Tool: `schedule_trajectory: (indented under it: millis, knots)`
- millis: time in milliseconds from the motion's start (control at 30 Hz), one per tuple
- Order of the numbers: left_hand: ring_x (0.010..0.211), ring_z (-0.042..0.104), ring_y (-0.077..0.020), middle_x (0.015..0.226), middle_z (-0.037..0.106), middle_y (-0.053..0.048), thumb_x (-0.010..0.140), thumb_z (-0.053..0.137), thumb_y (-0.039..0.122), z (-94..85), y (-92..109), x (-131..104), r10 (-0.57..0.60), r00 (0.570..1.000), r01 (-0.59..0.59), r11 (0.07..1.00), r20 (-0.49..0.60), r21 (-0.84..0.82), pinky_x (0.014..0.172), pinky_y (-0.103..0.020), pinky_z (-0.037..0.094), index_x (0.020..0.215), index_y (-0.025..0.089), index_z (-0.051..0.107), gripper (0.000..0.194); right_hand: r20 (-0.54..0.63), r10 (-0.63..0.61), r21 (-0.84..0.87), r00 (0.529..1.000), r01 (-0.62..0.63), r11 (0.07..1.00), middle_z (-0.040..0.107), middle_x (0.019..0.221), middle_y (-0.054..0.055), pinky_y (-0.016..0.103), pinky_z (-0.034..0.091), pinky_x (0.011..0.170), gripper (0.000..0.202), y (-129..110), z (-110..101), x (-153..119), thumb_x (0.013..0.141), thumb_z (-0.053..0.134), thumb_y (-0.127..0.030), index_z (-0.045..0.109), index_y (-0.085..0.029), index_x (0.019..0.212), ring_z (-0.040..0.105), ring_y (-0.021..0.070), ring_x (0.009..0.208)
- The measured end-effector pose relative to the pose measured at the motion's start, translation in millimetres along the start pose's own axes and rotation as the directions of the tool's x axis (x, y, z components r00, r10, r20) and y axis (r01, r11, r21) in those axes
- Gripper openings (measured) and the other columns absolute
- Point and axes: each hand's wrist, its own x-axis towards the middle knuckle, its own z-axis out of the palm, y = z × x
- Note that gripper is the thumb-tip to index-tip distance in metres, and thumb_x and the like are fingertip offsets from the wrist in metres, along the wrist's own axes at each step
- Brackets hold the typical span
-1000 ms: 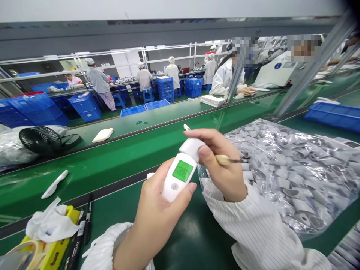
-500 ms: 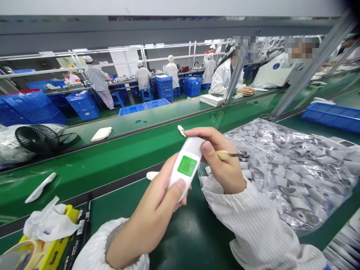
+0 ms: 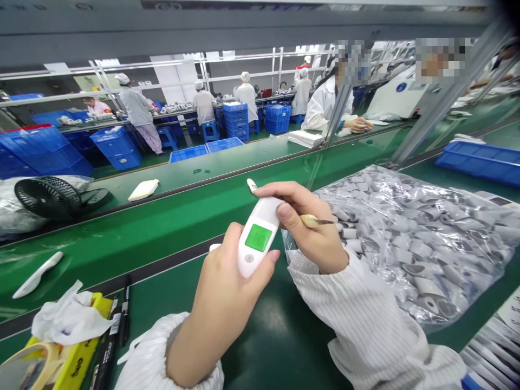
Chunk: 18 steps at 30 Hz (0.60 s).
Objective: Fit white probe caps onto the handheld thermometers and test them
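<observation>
My left hand (image 3: 223, 290) is wrapped round the lower part of a white infrared thermometer (image 3: 266, 211), its thumb along the right edge. The thermometer is tilted, and its green lit screen faces me above a round grey button. At its upper end, my right hand (image 3: 312, 227) is closed with fingertips on the white head. In that same hand sits a thin tool (image 3: 310, 221) with a pale handle and a narrow dark tip, pointing right; its exact kind I cannot make out. Just beyond my right index finger lies a small white thermometer-like piece (image 3: 252, 186) on the green belt.
A clear bag of grey-white plastic tubes (image 3: 406, 244) lies right. Another white device (image 3: 38, 274) rests on the belt (image 3: 134, 230) at left. Near my left sleeve are a yellow holder (image 3: 81, 360), tissue and black pens (image 3: 106, 346). A fan (image 3: 49, 197) stands behind; co-workers sit across.
My left thumb has moved off the button to the thermometer's right edge. Digits on the green screen no longer show clearly. Both hands and the thermometer appear slightly further left.
</observation>
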Motion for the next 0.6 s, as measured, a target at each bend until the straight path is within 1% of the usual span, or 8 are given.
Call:
schedule_trajectory:
  millis: [100,267,467,600]
  knots:
    - [0.046,0.043,-0.0132,0.054,0.047,0.007,0.085,0.063,0.050,1.0,1.1,-0.9,0.019,1.000,-0.019,1.000,-0.024,0.009,0.043,-0.024,0.029,0.074,0.025,0.043,0.034,0.006,0.015,0.014,1.000,-0.015,1.000,0.068,0.102,0.003,0.024,0.053,0.059,0.022,1.5,1.0,0.0,0.100,0.052,-0.037,0.068,-0.026,0.110,0.065,0.0140,0.080]
    - [0.046,0.044,-0.0130,0.057,0.050,0.006,0.087,0.061,0.045,3.1,1.3,-0.8,0.026,0.998,-0.023,0.998,-0.056,0.054,0.044,-0.024,0.031,0.074,0.024,0.042,0.031,0.011,0.014,0.020,1.000,-0.014,1.000,0.068,0.109,0.005,0.026,0.057,0.068,0.022,4.4,1.9,-0.2,0.100,0.054,-0.036,0.067,-0.023,0.110,0.066,0.0161,0.089]
    - [0.049,0.044,-0.0132,0.060,0.050,0.005,0.089,0.056,0.047,3.5,-1.3,1.4,0.048,0.998,-0.046,0.997,-0.038,0.061,0.046,-0.024,0.031,0.076,0.024,0.042,0.030,0.020,0.006,0.051,1.000,-0.007,0.999,0.068,0.107,0.004,0.023,0.057,0.065,0.020,6.4,1.4,0.2,0.100,0.053,-0.034,0.066,-0.023,0.111,0.066,0.0138,0.085]
    - [0.050,0.044,-0.0133,0.061,0.050,0.005,0.090,0.055,0.048,3.2,-2.5,0.7,0.044,0.998,-0.042,0.998,-0.034,0.049,0.046,-0.024,0.031,0.076,0.023,0.042,0.031,0.018,0.017,0.052,1.000,-0.018,0.998,0.069,0.107,0.004,0.023,0.056,0.062,0.022,7.2,1.0,0.8,0.099,0.055,-0.037,0.067,-0.023,0.111,0.066,0.0144,0.086]
